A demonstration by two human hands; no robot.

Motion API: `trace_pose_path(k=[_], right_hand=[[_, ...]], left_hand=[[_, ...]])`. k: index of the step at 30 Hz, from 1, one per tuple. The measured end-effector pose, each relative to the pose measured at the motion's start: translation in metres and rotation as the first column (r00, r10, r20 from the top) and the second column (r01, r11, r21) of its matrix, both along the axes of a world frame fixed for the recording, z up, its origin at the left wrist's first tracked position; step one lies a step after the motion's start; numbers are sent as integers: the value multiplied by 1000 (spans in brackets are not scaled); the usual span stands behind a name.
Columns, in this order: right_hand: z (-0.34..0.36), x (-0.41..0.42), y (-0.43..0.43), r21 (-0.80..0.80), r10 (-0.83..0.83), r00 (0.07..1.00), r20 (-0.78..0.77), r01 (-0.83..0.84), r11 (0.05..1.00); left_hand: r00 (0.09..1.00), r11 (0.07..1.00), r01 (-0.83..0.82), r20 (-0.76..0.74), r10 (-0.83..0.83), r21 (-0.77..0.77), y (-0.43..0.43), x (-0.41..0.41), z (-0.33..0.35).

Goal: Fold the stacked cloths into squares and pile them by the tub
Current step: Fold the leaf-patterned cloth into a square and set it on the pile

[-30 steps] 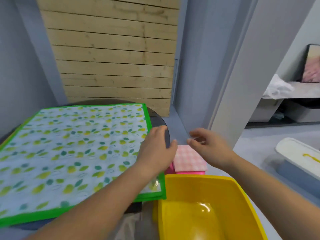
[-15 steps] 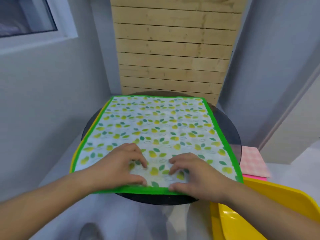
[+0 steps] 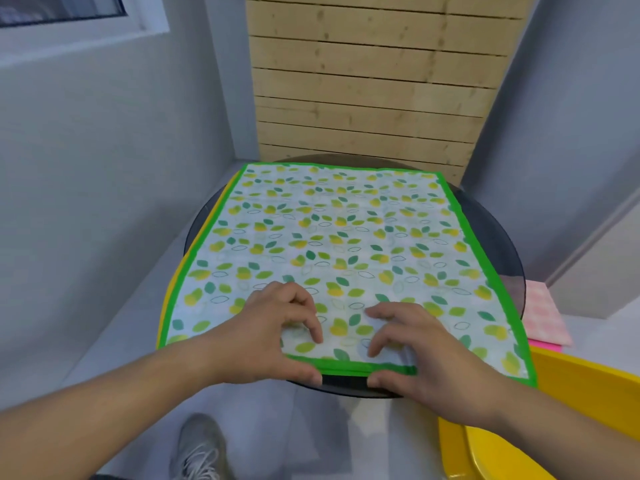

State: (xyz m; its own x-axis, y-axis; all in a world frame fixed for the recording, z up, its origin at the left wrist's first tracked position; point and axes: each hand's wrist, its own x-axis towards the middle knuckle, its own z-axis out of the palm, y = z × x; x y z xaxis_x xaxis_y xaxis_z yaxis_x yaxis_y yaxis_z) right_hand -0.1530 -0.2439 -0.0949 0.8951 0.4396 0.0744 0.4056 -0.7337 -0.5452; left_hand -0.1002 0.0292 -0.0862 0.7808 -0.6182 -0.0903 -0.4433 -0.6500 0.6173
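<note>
Two hands: left hand (image 3: 277, 334), right hand (image 3: 419, 355). One desk (image 3: 491, 237). One leaf-print cloth (image 3: 339, 244) on top; one yellow cloth (image 3: 180, 282) edge beneath. One pink folded cloth (image 3: 543, 317). One yellow tub (image 3: 571, 386). One shoe (image 3: 201, 448).

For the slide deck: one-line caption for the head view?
Both hands, left hand and right hand, pinch the near edge of a leaf-print cloth on a round table.

A leaf-printed cloth (image 3: 332, 244) with a green border lies flat atop the stack; a yellow-edged cloth (image 3: 180, 275) peeks out beneath its left side. Right of the stack sits a yellow tub (image 3: 585, 386); pink folded cloths (image 3: 543, 317) lie just beyond it.
</note>
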Motion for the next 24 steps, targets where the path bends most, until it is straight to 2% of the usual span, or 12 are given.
trace_pose_path(k=[3, 15, 20, 24], right_hand=[[-4, -4, 0, -19, 21, 997, 72, -19, 1000], [-6, -9, 3, -17, -14, 993, 120, 16, 1000], [-1, -10, 6, -3, -47, 984, 171, 48, 999], [10, -9, 11, 14, -112, 961, 251, 112, 994]], left_hand=[[1000, 1000, -13, -5, 12, -7, -1, -1, 1], [998, 997, -5, 62, 10, -76, -1, -8, 1], [998, 979, -52, -26, 48, -196, -4, -7, 9], [992, 971, -113, -73, 100, -211, -5, -6, 24]])
